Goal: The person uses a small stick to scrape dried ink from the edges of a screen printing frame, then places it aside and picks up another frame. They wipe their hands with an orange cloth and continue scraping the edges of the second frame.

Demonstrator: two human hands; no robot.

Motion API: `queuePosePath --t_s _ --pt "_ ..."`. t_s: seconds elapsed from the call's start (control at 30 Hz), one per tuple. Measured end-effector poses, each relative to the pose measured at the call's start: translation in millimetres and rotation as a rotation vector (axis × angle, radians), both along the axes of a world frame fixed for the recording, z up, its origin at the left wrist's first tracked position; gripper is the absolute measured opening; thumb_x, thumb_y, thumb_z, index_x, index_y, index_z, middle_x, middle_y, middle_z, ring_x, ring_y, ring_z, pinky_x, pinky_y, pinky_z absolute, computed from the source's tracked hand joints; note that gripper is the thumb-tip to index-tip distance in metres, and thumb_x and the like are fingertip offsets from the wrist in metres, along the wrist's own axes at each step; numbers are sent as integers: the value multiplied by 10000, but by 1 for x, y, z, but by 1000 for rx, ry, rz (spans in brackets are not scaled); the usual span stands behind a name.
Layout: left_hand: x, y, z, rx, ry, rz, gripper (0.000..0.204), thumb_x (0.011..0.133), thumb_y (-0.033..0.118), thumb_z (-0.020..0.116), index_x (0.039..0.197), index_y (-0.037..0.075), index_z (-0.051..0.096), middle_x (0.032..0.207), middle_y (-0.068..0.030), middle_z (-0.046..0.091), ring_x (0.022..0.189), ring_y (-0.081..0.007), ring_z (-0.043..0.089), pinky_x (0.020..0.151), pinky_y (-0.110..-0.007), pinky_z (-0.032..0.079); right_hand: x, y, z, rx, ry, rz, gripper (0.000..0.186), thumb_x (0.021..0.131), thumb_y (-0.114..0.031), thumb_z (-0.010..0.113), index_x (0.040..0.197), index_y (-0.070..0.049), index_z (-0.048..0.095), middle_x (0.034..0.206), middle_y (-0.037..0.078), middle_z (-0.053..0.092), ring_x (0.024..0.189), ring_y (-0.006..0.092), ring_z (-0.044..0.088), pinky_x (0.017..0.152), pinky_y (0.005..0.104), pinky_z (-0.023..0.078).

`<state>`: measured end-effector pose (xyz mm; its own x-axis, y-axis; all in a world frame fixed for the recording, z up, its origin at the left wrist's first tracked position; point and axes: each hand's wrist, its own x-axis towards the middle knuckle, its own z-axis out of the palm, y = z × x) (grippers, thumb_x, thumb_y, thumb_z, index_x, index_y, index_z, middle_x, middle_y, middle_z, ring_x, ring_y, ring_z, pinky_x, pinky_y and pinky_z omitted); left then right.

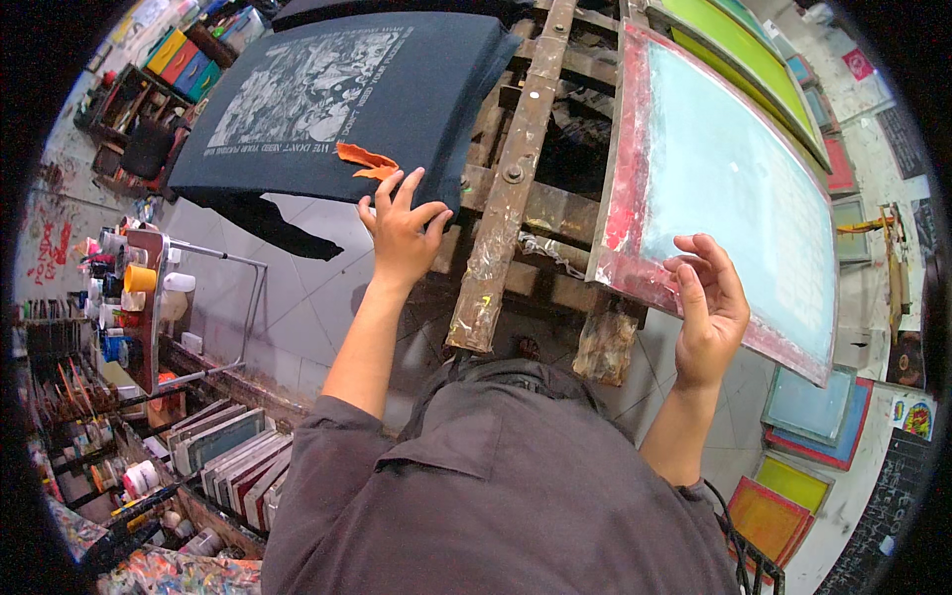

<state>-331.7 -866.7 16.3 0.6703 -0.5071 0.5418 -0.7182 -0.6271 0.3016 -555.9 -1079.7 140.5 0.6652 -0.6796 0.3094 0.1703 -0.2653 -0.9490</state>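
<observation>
My left hand [405,220] is at the near edge of a dark T-shirt [426,94] spread over a flat board. Its fingers are spread, with the fingertips against the cloth. Right beside them lies a crumpled orange scrap [367,160], and I see no firm grip on it. A pale grey print with lettering [307,94] covers the middle of the shirt. My right hand [710,315] is over the near edge of a screen-printing frame [734,178] with light blue mesh and a red-stained border. Its fingers are loosely bent, apart from the thumb, holding nothing visible.
A paint-stained beam [511,188] runs between shirt and screen. Yellow-green screens [749,64] stand behind, with more screens [808,402] leaning at right. At left are a metal-framed rack [203,243], paint pots [139,280] and a row of stacked frames [223,441].
</observation>
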Motion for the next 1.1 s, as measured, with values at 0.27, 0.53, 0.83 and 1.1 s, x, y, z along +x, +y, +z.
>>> queuePosePath --t_s 0.27,0.53,0.83,1.1 --pt "-26 13 4 -452 293 61 105 708 76 728 805 83 689 751 -47 666 651 -199 612 609 -310 437 -6 -2 -6 5 -26 -6 305 850 24 596 1151 52 556 1083 131 598 919 156 585 788 261 499" --pt "-29 15 -9 -31 315 -27 285 772 203 685 1046 128 660 715 -71 642 586 -206 610 548 -328 474 -5 1 -8 0 -28 1 301 852 24 593 1149 54 555 1074 132 605 931 159 584 785 269 507" --pt "-37 27 -3 -149 487 76 167 779 126 694 938 80 672 719 -79 625 561 -129 587 517 -291 427 -17 -6 -10 25 -61 -113 266 855 16 604 1118 44 573 1028 110 612 891 126 578 744 239 492" --pt "-35 34 -6 -628 587 -76 426 801 -35 648 1210 20 541 995 -94 632 584 -83 574 531 -204 461 -42 -17 -20 73 -81 -343 126 849 -1 632 967 41 634 760 53 624 648 67 548 567 186 419"
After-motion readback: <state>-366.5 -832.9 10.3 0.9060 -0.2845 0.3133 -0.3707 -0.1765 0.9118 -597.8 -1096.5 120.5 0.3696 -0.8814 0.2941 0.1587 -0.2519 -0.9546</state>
